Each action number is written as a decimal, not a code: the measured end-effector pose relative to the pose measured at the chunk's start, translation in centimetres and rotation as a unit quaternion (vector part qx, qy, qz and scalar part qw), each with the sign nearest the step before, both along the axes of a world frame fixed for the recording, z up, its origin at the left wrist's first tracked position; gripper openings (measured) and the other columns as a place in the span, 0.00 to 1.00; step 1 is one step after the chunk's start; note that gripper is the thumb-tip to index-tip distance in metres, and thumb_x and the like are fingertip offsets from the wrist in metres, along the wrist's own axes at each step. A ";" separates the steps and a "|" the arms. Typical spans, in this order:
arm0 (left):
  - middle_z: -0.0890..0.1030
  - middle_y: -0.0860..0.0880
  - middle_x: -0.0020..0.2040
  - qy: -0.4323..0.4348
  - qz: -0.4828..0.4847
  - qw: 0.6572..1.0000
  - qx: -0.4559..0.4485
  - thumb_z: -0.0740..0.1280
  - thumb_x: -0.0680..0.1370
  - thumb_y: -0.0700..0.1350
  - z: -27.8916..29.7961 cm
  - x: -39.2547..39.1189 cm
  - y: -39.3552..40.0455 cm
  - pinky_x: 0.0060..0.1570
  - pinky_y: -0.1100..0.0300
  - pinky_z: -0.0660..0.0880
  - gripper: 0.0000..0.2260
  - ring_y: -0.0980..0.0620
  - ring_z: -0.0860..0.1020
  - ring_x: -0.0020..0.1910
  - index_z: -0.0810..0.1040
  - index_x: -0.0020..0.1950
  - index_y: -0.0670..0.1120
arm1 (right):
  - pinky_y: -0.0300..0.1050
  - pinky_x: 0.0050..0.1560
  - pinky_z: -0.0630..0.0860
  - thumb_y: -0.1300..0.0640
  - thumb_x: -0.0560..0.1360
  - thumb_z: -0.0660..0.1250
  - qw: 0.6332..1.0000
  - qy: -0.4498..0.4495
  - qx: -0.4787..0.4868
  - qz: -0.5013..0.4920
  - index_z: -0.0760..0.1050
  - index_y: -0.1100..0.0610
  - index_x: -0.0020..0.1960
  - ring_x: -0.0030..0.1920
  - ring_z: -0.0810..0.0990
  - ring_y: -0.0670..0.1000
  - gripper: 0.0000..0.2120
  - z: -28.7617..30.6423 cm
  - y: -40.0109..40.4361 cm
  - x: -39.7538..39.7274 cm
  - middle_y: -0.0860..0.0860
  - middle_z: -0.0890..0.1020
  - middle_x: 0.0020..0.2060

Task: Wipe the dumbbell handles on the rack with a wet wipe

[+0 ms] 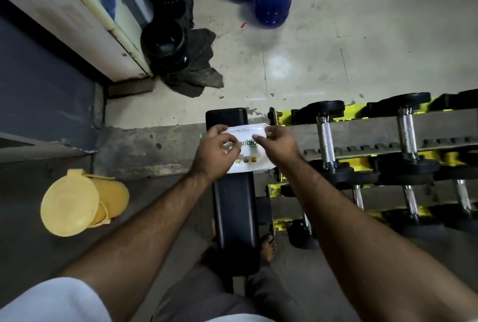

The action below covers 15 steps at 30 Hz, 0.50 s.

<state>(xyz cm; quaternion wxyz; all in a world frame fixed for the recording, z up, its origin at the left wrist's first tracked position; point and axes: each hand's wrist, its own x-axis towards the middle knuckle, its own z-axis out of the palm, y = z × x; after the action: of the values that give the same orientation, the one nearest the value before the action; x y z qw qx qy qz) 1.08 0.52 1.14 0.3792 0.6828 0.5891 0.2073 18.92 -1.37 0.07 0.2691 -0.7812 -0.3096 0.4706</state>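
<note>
Both hands, left hand and right hand, pinch the half-hidden wipes pack.

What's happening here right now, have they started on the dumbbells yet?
Not yet. A person stands over a black bench with both hands on a white wet wipe pack lying on it. The left hand pinches at the top of the pack, apparently at its opening, while the right hand holds the other side. No wipe is visibly out. The dumbbells sit untouched on the yellow rack just to the right.
</note>
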 end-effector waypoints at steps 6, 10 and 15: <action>0.78 0.39 0.62 0.114 -0.161 0.975 0.103 0.73 0.71 0.44 -1.6 -1.8 0.4 0.59 0.47 0.75 0.13 0.38 0.76 0.58 0.84 0.55 0.45 | 0.56 0.51 0.82 0.56 0.68 0.78 0.997 -0.071 0.020 -0.009 0.72 0.45 0.56 0.48 0.83 0.50 0.22 -0.7 -0.7 -1.1 0.48 0.83 0.51; 0.78 0.37 0.63 0.130 -0.161 0.973 0.106 0.76 0.72 0.40 -2.2 -1.5 0.0 0.59 0.46 0.76 0.13 0.36 0.76 0.60 0.85 0.56 0.45 | 0.56 0.48 0.82 0.58 0.67 0.77 0.995 -0.091 0.032 -0.025 0.73 0.46 0.58 0.47 0.83 0.50 0.23 -0.9 -0.6 -1.7 0.48 0.83 0.51; 0.75 0.36 0.68 0.176 -0.208 0.954 0.128 0.72 0.76 0.42 -2.1 -1.6 0.1 0.58 0.46 0.76 0.14 0.36 0.74 0.62 0.83 0.61 0.48 | 0.55 0.51 0.82 0.56 0.70 0.74 0.984 -0.177 0.026 -0.021 0.73 0.48 0.63 0.52 0.82 0.54 0.23 -0.2 -0.9 -3.1 0.52 0.81 0.57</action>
<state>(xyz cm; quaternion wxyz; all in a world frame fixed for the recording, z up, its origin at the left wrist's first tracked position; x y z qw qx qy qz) -0.56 0.66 -0.94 0.2137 0.8587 0.4598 0.0743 15.78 -2.26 -0.14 0.2403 -0.8512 -0.3476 0.3112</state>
